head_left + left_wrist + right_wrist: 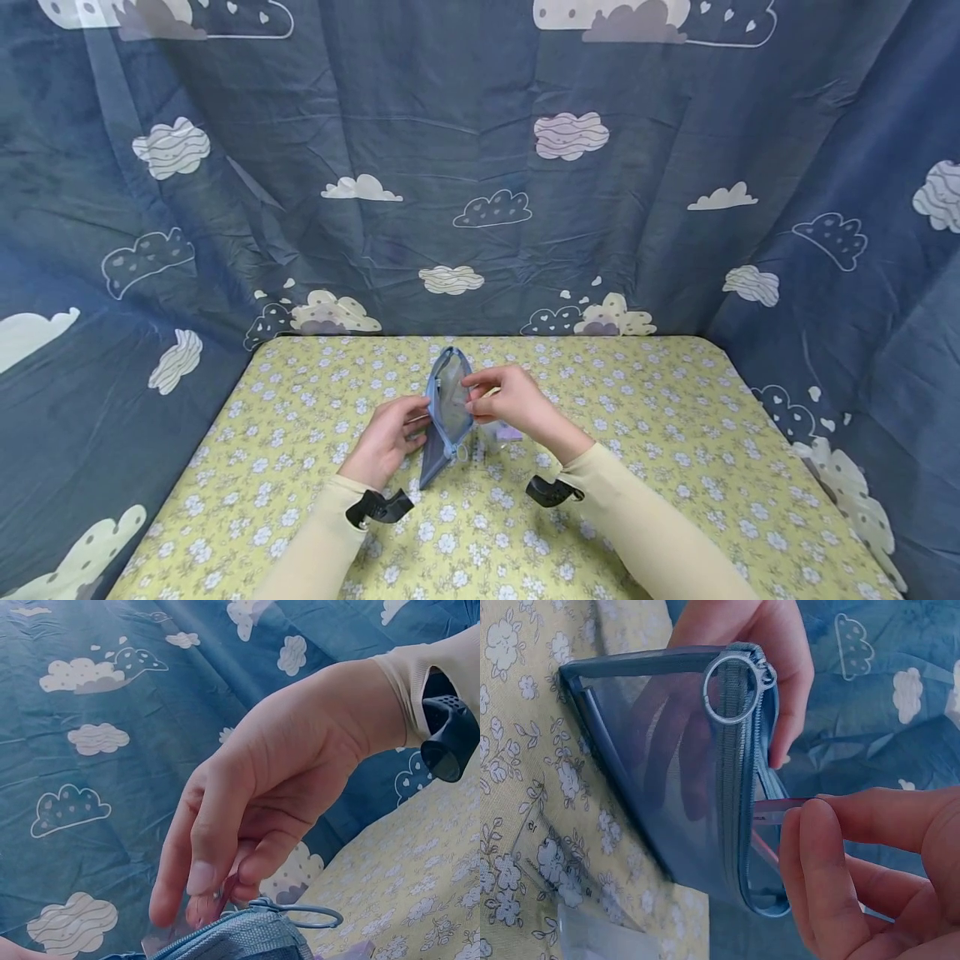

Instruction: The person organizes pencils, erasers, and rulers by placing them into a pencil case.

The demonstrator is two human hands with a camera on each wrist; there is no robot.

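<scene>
A blue zip pouch with see-through sides stands tilted on the table, its zipper spread apart at the top. My left hand holds the pouch from the left, and its fingers show through the clear side in the right wrist view. Over the mouth, my right hand pinches a slim clear strip with a reddish edge between thumb and fingertips. The strip's far end passes behind the zipper edge into the pouch. A round ring pull hangs at the near end of the zipper.
Beside the pouch lie a clear ruler with printed numbers, a clear plastic piece and a small purple item. The table has a yellow floral cloth. A dark blue cloud-print curtain encloses the back and sides.
</scene>
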